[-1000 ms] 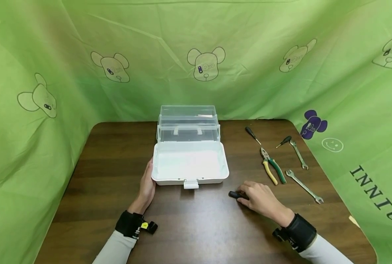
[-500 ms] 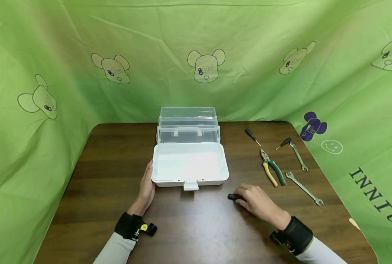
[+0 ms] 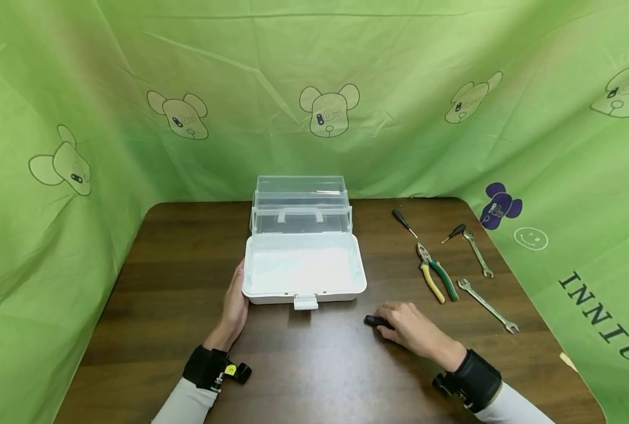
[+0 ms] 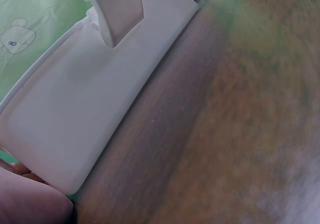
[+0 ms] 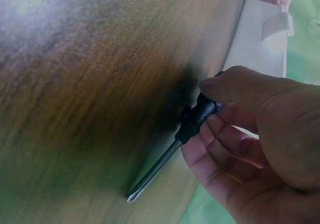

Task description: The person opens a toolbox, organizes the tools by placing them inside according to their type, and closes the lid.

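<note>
While the right hand (image 3: 411,327) pinched a screwdriver (image 5: 192,124), the left hand (image 3: 234,307), straight-fingered, touched a box (image 3: 272,299). Its clear lid (image 3: 301,201) stood open.

The box (image 3: 304,266) stands on the table (image 3: 166,288), left of the pliers (image 3: 427,258).

Just behind the left grip (image 3: 235,303), a bare hand, I can see a broad black wristband (image 3: 205,366) with a small, dark, blocky camera (image 3: 244,373) on its inner side, a bright yellow sticker (image 3: 231,370) and some silvery fittings (image 3: 219,380) beside it. The right grip (image 3: 411,331), bare too, has a matching black cuff (image 3: 474,380) behind it, carrying its own dark camera mount (image 3: 443,384). Farther back from each grip come plain, pale grey sleeves (image 3: 186,404).
</note>
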The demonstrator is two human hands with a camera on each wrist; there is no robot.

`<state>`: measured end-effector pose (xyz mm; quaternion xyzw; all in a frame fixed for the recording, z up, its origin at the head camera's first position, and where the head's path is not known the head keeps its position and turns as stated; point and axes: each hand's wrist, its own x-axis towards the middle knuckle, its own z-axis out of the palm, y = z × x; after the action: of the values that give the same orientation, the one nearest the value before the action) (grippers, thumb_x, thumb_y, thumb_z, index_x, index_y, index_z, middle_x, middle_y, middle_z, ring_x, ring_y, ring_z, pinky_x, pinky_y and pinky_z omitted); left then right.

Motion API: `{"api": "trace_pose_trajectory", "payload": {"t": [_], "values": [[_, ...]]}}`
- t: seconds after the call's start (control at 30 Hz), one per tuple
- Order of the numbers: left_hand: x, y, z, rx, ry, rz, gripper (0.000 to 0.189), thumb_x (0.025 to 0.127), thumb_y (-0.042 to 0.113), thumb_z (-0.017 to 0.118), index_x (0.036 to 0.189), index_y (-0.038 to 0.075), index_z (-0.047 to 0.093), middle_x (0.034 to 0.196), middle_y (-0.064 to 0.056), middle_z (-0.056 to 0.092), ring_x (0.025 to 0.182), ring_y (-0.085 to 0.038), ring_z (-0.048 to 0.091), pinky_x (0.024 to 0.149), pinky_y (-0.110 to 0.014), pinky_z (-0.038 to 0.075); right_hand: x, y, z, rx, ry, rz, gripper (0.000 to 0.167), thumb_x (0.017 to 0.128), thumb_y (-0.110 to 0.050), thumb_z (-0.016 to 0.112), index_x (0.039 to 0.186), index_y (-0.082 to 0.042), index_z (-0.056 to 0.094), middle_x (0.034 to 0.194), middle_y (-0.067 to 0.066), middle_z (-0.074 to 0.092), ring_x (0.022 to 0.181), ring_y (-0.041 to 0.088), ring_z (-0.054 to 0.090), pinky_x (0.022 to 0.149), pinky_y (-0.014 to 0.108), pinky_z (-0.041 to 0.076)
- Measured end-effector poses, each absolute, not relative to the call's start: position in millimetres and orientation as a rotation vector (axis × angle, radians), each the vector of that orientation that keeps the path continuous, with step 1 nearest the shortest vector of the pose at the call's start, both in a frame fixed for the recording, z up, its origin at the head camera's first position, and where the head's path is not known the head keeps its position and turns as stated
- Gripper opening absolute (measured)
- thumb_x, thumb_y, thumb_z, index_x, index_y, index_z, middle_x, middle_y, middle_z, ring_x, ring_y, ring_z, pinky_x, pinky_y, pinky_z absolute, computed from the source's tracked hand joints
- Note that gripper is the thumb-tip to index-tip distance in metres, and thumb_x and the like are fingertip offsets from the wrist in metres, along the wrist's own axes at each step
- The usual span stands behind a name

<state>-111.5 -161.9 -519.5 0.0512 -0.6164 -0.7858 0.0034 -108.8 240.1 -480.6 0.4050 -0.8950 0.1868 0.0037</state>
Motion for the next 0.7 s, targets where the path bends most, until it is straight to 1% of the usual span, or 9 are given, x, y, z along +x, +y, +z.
{"api": "trace_pose_trajectory", "payload": {"t": [0.17, 0.43, 0.7], "values": [[-111, -162, -520, 0.158, -1.926, -2.462, 0.062, 0.119, 0.039, 0.018, 0.171, 0.007, 0.009, 0.178, -0.008, 0.008, 0.163, -0.022, 0.006, 0.132, -0.045, 0.008, -110, 239, -481, 1.278, -2.776, 0.579, 0.017, 0.085, 0.001, 0.085, 0.096, -0.006, 0.075, 0.088, -0.001, 0.071, 0.075, 0.005, 0.066, 0.059, 0.022, 0.053], [-111, -162, -519, 0.159, -1.928, -2.458, 0.061, 0.119, 0.037, 0.018, 0.170, 0.006, 0.009, 0.178, -0.009, 0.008, 0.163, -0.023, 0.006, 0.132, -0.045, 0.008, -110, 240, -475, 1.302, -2.758, 0.580, 0.017, 0.086, 0.000, 0.084, 0.099, -0.005, 0.076, 0.088, -0.001, 0.073, 0.074, 0.003, 0.066, 0.058, 0.021, 0.052], [-111, -162, -518, 0.168, -1.943, -2.450, 0.062, 0.119, 0.038, 0.018, 0.171, 0.006, 0.009, 0.178, -0.009, 0.007, 0.163, -0.023, 0.005, 0.132, -0.046, 0.007, -111, 239, -465, 1.322, -2.759, 0.571, 0.015, 0.087, 0.001, 0.083, 0.100, -0.003, 0.076, 0.086, 0.000, 0.072, 0.071, 0.001, 0.063, 0.057, 0.019, 0.051]]}}
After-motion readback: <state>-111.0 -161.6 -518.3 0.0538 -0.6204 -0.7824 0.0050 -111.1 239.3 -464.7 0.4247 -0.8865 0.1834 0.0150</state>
